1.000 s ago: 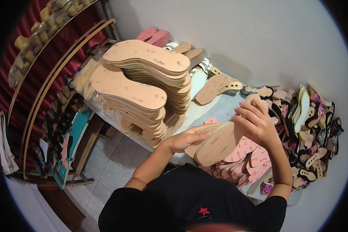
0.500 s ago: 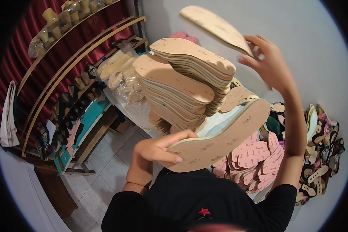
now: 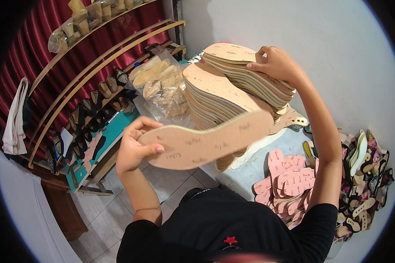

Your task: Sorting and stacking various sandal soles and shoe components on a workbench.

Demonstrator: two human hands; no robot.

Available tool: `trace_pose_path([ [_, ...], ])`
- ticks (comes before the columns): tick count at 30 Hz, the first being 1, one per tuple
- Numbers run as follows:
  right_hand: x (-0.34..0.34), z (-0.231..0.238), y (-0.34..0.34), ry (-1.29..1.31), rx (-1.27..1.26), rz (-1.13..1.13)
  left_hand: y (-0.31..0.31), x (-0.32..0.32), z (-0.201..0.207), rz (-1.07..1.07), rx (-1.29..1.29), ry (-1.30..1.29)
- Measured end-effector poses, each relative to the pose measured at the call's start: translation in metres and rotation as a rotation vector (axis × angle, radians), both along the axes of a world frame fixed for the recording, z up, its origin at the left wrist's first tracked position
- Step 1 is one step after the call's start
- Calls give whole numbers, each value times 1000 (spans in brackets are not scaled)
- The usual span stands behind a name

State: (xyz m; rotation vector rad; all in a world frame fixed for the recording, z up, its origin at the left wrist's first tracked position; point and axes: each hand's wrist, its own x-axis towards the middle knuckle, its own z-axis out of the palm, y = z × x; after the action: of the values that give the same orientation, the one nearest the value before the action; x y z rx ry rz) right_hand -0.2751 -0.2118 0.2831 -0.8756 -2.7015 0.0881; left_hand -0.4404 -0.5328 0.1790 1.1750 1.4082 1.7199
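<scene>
My left hand (image 3: 136, 147) grips one end of a beige shoe insole (image 3: 206, 142), thumb on its printed face and fingers behind. The insole is held tilted in front of a tall stack of insoles (image 3: 228, 92). Behind that stands a second stack (image 3: 250, 79), its layers curved alike. At this far stack my right hand (image 3: 274, 65) is closed at the edge of the top insole (image 3: 228, 51), thumb against it; the fingertips are partly hidden.
Pink printed insoles (image 3: 292, 179) lie piled on the pale table (image 3: 245, 175). Strappy sandals and shoe parts (image 3: 364, 188) are heaped at the right. Plastic-wrapped shoe forms (image 3: 162, 85) sit left of the stacks. A curved shoe rack (image 3: 105, 57) stands before a red curtain.
My right hand has lowered its insole from the air onto the far stack. My left hand has moved left with its insole, now turned more level. The view has shifted somewhat.
</scene>
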Motion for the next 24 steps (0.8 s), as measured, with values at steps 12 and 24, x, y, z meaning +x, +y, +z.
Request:
trace_pose_path([
  [12, -4, -8, 3, 11, 24, -7, 61, -62, 32, -29, 191, -129],
  [24, 25, 6, -45, 271, 2, 240, 159, -75, 56, -259, 83, -119],
])
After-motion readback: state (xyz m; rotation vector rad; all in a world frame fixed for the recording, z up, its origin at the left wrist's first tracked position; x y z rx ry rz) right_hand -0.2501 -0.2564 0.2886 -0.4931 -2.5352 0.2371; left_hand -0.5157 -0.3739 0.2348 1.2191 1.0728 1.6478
